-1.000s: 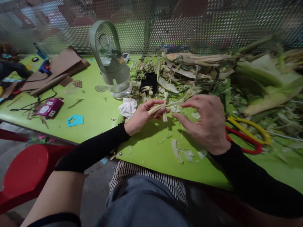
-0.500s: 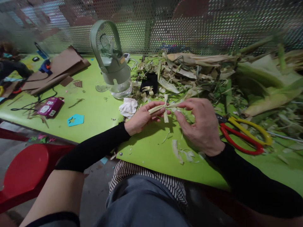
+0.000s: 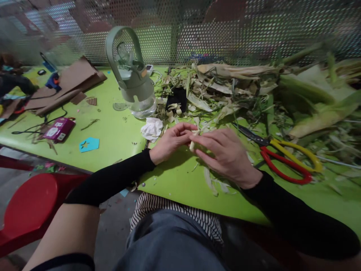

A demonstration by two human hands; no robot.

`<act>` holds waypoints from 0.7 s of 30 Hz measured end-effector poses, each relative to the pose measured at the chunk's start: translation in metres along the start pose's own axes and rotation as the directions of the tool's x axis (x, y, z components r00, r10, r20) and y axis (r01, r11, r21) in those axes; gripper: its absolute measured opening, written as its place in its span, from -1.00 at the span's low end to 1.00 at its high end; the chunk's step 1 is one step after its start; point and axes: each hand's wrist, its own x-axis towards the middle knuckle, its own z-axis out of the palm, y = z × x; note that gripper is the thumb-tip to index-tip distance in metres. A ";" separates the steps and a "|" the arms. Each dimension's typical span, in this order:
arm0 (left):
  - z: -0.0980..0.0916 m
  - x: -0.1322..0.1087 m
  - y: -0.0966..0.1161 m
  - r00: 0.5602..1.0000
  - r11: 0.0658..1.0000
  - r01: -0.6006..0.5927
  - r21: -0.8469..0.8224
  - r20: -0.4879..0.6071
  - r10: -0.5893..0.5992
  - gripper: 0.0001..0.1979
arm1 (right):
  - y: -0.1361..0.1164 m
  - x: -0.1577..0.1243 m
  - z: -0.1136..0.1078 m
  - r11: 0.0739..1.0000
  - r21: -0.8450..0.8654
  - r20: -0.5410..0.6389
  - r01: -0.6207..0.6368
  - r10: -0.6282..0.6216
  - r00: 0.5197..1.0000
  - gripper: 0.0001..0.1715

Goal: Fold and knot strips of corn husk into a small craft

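Between my two hands is a small piece of pale corn husk strips (image 3: 192, 145), mostly covered by my fingers. My left hand (image 3: 172, 142) pinches it from the left with thumb and fingers. From the right, my right hand (image 3: 227, 154) closes its fingertips on the same husk piece, so the hands nearly touch. Scissors (image 3: 287, 158) with one red and one yellow handle lie right of my right hand, blades toward the back. A crumpled white tissue (image 3: 152, 129) rests just behind my left wrist. Loose husk scraps (image 3: 210, 180) lie below my right hand.
Piled corn husks (image 3: 242, 82) cover the back right of the green table (image 3: 113, 154). A clear bottle with a grey-green handled lid (image 3: 138, 86) stands behind my hands. Brown cardboard (image 3: 67, 84), a purple box (image 3: 59, 129) and a blue paper cutout (image 3: 89, 144) lie left.
My right hand has moved left, close against my left hand. The crossed husk strips, plainly visible before, are now mostly hidden by my fingers. The scissors' blades have come into view.
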 end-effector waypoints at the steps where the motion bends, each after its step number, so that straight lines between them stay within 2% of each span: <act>1: 0.001 0.000 0.000 1.000 1.000 0.011 -0.006 -0.007 -0.011 -0.84 | -0.001 0.000 0.001 1.000 0.009 0.012 0.006 -0.006 1.000 -0.70; 5: 0.002 0.001 0.002 0.996 0.994 0.086 -0.068 -0.027 -0.088 -0.82 | -0.002 0.000 0.000 0.999 0.045 0.016 -0.024 0.024 1.000 -0.83; 10: 0.001 0.003 0.005 0.991 0.990 0.133 -0.052 -0.009 -0.133 -0.79 | 0.000 0.000 -0.002 0.992 0.121 0.062 0.041 -0.048 0.997 -0.84; 15: 0.001 0.001 0.009 0.972 0.973 0.230 0.008 -0.037 -0.230 -0.83 | 0.003 0.001 0.000 0.959 0.220 0.033 -0.176 0.173 0.984 -0.88; 18: 0.002 0.000 0.010 0.965 0.964 0.262 0.053 0.016 -0.263 -0.90 | 0.005 0.001 0.000 0.914 0.287 0.085 -0.285 0.272 0.958 -0.87; 21: 0.003 0.000 0.011 0.970 0.966 0.236 0.104 0.034 -0.240 -0.95 | 0.005 0.001 0.000 0.842 0.361 0.152 -0.400 0.370 0.917 -0.87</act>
